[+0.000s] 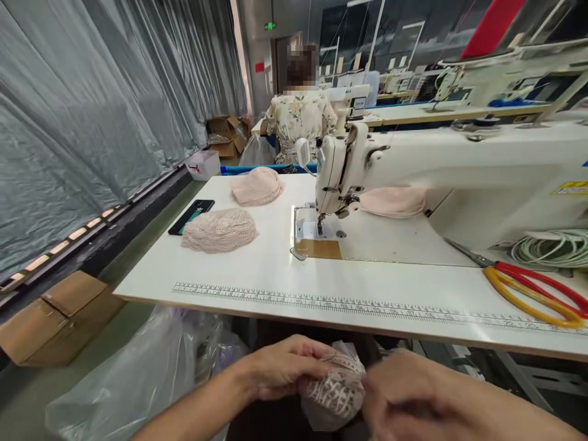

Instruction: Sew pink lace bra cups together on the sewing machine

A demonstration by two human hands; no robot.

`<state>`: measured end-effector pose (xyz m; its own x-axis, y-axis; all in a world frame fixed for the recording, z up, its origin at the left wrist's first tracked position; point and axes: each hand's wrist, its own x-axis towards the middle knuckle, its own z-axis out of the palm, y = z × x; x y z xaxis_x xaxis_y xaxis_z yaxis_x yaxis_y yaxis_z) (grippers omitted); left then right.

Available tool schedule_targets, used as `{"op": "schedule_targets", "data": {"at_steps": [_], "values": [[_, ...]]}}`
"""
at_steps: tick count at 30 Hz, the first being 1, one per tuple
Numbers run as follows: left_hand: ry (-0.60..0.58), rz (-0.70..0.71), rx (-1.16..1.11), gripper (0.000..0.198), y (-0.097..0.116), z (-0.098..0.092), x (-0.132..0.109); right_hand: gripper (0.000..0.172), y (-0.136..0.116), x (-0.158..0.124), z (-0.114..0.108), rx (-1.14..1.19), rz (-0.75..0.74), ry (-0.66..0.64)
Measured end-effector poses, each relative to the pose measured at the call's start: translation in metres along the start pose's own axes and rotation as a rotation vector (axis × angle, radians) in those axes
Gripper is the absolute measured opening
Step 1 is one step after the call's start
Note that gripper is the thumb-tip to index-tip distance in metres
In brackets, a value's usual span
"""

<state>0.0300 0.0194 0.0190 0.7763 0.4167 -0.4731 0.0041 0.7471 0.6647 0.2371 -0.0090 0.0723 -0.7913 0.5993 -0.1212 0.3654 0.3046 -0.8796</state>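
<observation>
Below the table's front edge, my left hand (294,366) pinches a beige lace piece (337,389) between thumb and fingers. The lace looks rounded and gathered, with whitish see-through material around its lower part. My right hand (404,392) is at the lace's right edge, blurred by motion. Its fingers look curled in, and whatever they may grip is hidden. On the table lies a stack of similar beige lace pieces (220,231). Behind it is a stack of smooth pale pink cup-shaped pieces (258,187).
A white sewing machine (340,168) stands on the table (266,272), with more pink pieces (395,201) behind its needle. Red-and-yellow-handled scissors (528,291) lie right, a phone (190,216) left. A clear plastic bag (138,373) and cardboard box (59,318) are below. A person (301,119) sits ahead.
</observation>
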Motion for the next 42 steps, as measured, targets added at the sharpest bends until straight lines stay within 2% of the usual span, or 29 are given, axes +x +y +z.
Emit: {"op": "schedule_targets", "data": {"at_steps": [4,9,14,19,22,25,31,35,42], "values": [[-0.037,-0.026,-0.067,0.015,-0.01,-0.003,-0.005,0.017,0.01,0.025,0.01,-0.13,0.167,0.221],[-0.087,0.012,-0.085,0.028,-0.018,-0.011,-0.006,0.018,0.03,0.028,0.025,-0.156,0.228,0.303],[-0.092,-0.015,-0.102,0.035,-0.015,-0.013,-0.009,0.015,0.031,0.029,0.026,-0.122,0.242,0.268],[-0.025,0.014,0.028,0.02,-0.014,-0.011,-0.014,0.014,0.032,0.034,0.027,-0.126,0.191,0.249],[0.06,0.094,0.194,0.034,-0.018,-0.008,-0.014,0.012,0.036,0.037,0.029,-0.134,0.168,0.252],[0.124,0.133,0.246,0.05,-0.022,-0.008,-0.013,0.012,0.039,0.035,0.029,-0.12,0.184,0.262],[0.079,0.083,0.189,0.043,-0.019,-0.01,-0.019,0.012,0.04,0.018,0.026,-0.049,0.272,0.181],[0.096,0.051,0.182,0.041,-0.019,-0.01,-0.019,0.009,0.045,0.017,0.03,-0.04,0.327,0.161],[0.133,0.073,0.252,0.039,-0.021,-0.012,-0.021,0.019,0.047,0.011,0.035,-0.077,0.357,0.152]]}}
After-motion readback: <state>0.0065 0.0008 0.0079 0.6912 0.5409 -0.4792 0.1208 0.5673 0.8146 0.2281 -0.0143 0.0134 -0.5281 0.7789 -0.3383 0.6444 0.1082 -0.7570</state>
